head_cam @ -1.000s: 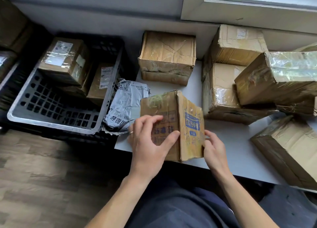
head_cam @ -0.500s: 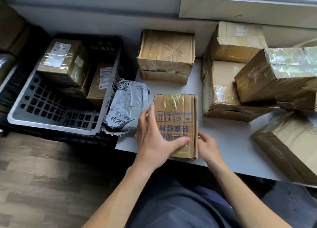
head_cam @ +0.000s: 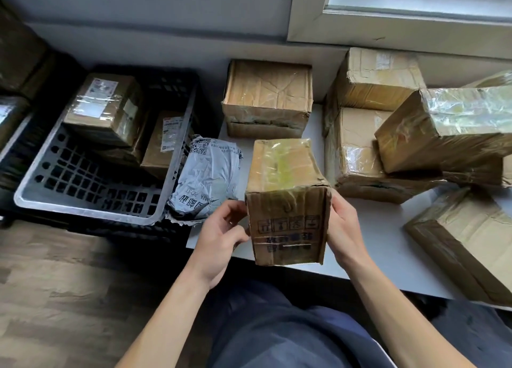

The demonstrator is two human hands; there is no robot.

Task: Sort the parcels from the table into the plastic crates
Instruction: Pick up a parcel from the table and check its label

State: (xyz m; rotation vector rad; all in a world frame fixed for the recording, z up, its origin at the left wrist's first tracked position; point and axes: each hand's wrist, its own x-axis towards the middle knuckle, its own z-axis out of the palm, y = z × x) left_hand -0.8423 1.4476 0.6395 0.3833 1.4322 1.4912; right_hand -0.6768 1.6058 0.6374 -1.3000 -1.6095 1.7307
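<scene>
The left hand (head_cam: 221, 237) and right hand (head_cam: 343, 229) grip the taped box (head_cam: 285, 201) by its sides. Its printed text is blurred, and the right fingertips are hidden behind it.

A taped brown cardboard parcel (head_cam: 288, 201) is held upright at frame centre; two labelled boxes (head_cam: 104, 107) are seen in the grey crate (head_cam: 83, 209), left.

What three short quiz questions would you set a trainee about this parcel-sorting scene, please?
1. True or false: the left hand and the right hand both grip the printed cardboard box.
2. Relative to the grey plastic crate, the grey mailer bag lies: A) inside it, B) beside it, at the table's edge, C) under it.
3. On which side of the white table does the crate stand, the person's left or right?
Key: 1 true; 2 B; 3 left.
</scene>
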